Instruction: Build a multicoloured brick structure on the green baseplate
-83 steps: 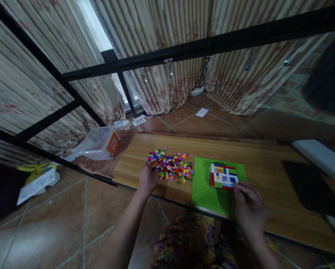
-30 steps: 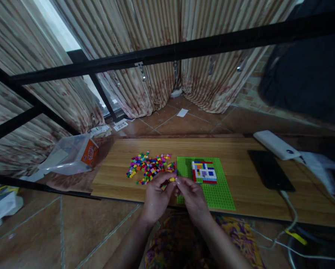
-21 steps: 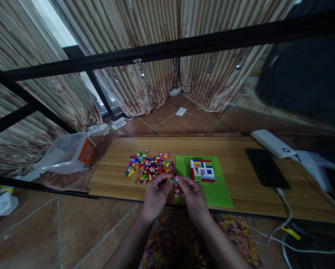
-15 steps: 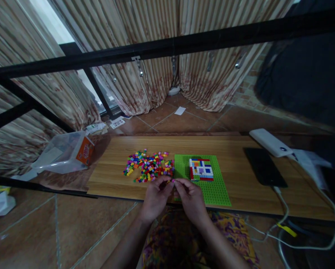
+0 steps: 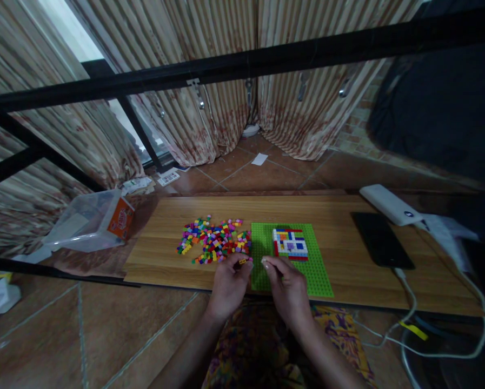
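Note:
Just above the table's front edge, my left hand (image 5: 230,283) is closed with thumb and index finger bent toward each other. A small yellow toy brick (image 5: 243,262) and a pink one show at its fingertips; whether they are gripped or lie behind is unclear. My right hand (image 5: 287,283) is over the green baseplate (image 5: 262,278), thumb and index pinched on a tiny whitish piece too small to name. Beyond it, on the baseplate, stands a low square build (image 5: 291,246) of white, red, blue and orange bricks. Loose coloured bricks (image 5: 213,240) lie spread left of the plate.
On the wooden table (image 5: 165,221), a black phone (image 5: 382,240) and a white power bank (image 5: 389,204) lie to the right with a white cable (image 5: 445,357). A clear plastic box (image 5: 90,221) is at the left. A dark metal bar (image 5: 234,67) crosses before the curtains.
My hands have come apart: the right hand moved a little to the right, away from the left fingertips. The left hand stays nearly in place. The bricks on the baseplate look unchanged.

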{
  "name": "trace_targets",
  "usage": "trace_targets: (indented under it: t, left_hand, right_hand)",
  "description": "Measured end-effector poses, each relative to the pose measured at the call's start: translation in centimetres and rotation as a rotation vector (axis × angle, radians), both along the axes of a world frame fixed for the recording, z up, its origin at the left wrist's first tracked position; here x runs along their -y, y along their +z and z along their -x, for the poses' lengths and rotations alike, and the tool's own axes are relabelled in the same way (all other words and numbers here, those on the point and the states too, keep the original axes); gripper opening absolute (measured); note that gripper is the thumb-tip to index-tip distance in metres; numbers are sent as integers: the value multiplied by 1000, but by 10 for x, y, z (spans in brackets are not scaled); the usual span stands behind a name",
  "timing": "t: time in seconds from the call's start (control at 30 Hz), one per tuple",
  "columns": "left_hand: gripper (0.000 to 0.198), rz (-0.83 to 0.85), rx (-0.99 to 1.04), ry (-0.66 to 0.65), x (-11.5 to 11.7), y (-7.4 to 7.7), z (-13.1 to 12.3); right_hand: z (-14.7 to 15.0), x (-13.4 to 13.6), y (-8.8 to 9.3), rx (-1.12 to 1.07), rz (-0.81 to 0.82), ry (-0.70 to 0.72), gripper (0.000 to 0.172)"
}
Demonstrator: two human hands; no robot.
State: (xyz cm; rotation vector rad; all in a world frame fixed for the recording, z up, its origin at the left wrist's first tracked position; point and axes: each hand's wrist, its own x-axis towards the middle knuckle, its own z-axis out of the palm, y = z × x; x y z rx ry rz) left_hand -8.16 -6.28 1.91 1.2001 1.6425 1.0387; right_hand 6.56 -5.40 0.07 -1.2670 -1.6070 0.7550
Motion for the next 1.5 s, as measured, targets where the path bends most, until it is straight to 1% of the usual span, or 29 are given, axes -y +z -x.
trace_targets:
  t: [0.07,0.13,0.17,0.23,0.3,0.47,0.67,0.77,0.9,1.03,1.13,1.23,1.3,1.37,1.5]
  left_hand:
    - [20,-40,-121,14,-5,0,8]
    - [19,-47,-263,39,-11,-1,17]
    - [19,-36,-330,47,-13,-2,22]
    - [18,-17,-447,61,-17,-4,29]
    - [17,-4,-529,73,-19,-5,33]
    - [19,37,-593,82,-20,-2,38]
    - [20,31,-562,108,-21,-2,42]
    - [20,14,-494,124,-21,-2,43]
    - [22,3,-294,140,-21,-5,43]
    - [25,28,-1,166,-20,-11,39]
    - [28,67,204,192,-18,-12,33]
    - [31,77,310,223,-14,-12,30]
    - [30,68,312,239,-10,-14,32]
    - [30,36,255,260,-7,-17,40]
    - [24,-30,20,324,-5,-19,67]
  right_hand:
    - [-19,-10,-4,61,-80,-72,23]
    - [-39,-22,-8,142,-148,-174,22]
    - [-48,-27,-10,185,-172,-186,23]
    - [-61,-37,-14,256,-186,-169,24]
    - [-67,-42,-16,295,-182,-141,25]
    - [-64,-46,-17,282,-153,-134,22]
    - [-60,-49,-19,117,-53,-173,16]
    - [-58,-50,-21,49,-24,-190,13]
    - [-53,-50,-24,-55,2,-221,11]
    - [-50,-51,-25,-128,13,-238,10]
    - [-52,-53,-27,-132,18,-221,13]
    - [-55,-53,-29,-106,16,-215,17]
    - [-58,-51,-30,-70,-3,-208,19]
    - [-61,-47,-30,-25,-41,-209,22]
    - [-63,-35,-26,2,-107,-303,25]
